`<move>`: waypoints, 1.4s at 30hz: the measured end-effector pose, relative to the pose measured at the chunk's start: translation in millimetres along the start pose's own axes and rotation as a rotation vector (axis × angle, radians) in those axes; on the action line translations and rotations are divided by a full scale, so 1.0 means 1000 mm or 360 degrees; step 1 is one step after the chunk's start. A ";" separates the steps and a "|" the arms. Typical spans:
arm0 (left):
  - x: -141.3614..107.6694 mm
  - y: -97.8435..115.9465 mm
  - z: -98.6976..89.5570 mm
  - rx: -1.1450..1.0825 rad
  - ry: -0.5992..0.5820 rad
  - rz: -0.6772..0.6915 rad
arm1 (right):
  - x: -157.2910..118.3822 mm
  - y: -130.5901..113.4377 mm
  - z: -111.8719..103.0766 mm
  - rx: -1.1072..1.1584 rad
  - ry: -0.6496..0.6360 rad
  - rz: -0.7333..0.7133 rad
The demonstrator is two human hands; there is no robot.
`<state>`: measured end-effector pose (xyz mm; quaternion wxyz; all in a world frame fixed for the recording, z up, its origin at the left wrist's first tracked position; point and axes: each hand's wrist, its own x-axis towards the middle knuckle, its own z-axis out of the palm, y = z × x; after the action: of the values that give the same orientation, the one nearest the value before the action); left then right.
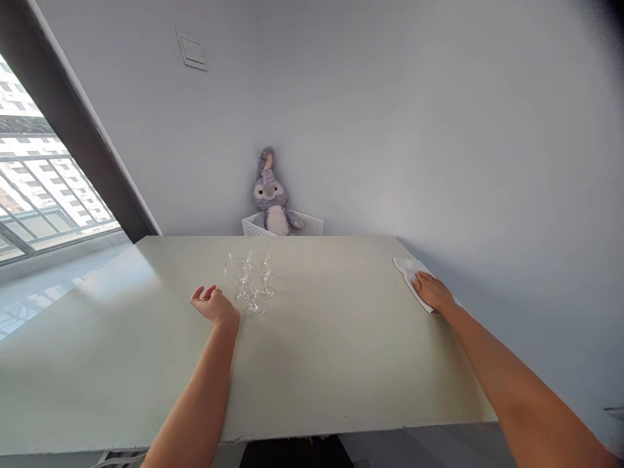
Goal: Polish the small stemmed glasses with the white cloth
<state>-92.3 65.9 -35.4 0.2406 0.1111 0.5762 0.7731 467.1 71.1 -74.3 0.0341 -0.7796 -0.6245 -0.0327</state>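
Several clear stemmed glasses [249,281] stand in a tight cluster on the left part of the pale table [322,364]. Just left of them is my left hand [214,305], turned partly palm up with loosely curled fingers. It holds nothing, and my wrist is close beside the nearest glass. Over at the table's right edge, my right hand [433,292] presses down on a white cloth [408,268], gripping it against the tabletop. Part of the cloth is hidden under that hand.
Behind the far table edge, a grey-purple plush toy [270,195] sits in a white perforated basket [312,225]. A wall [487,162] runs along the right side. At the left is a window [43,175] with a dark frame. A light switch [194,51] is on the wall.
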 end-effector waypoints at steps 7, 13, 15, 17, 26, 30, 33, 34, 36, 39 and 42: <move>-0.010 0.026 -0.005 -0.0138 0.0050 -0.0360 | -0.066 -0.039 0.000 -0.0280 0.0244 -0.0210; -0.055 0.020 -0.030 -0.0194 -0.0164 -0.0933 | -0.103 -0.100 -0.005 -0.0200 0.0387 -0.0461; -0.072 0.013 -0.034 -0.0207 -0.0230 -0.1120 | -0.111 -0.124 -0.009 -0.0139 0.0374 -0.0510; -0.083 0.008 -0.033 -0.0255 -0.0298 -0.1260 | -0.119 -0.148 -0.013 -0.0083 0.0323 -0.0559; -0.082 0.024 -0.011 -0.0836 -0.0560 -0.1377 | -0.151 -0.239 -0.019 0.0034 0.0109 -0.0864; -0.081 0.026 -0.009 -0.1058 -0.0572 -0.1413 | -0.158 -0.250 -0.021 0.0140 0.0082 -0.0909; -0.079 0.028 -0.008 -0.1146 -0.0573 -0.1426 | -0.159 -0.247 -0.025 0.0362 0.0029 -0.0874; -0.078 0.029 -0.007 -0.1163 -0.0576 -0.1429 | -0.159 -0.245 -0.027 0.0469 -0.0004 -0.0856; -0.077 0.032 -0.006 -0.1169 -0.0578 -0.1427 | -0.158 -0.242 -0.029 0.0691 -0.0097 -0.0792; -0.082 0.035 -0.005 -0.1073 -0.0611 -0.1415 | -0.153 -0.237 -0.032 0.1034 -0.0217 -0.0589; -0.100 0.033 -0.006 -0.0873 -0.0806 -0.1379 | -0.143 -0.227 -0.032 0.1594 -0.0297 -0.0296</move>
<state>-16.9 3.9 4.4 0.6862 -0.0201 0.2717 0.6744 214.0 -20.9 -52.8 0.3443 -0.6083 -0.6307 0.3371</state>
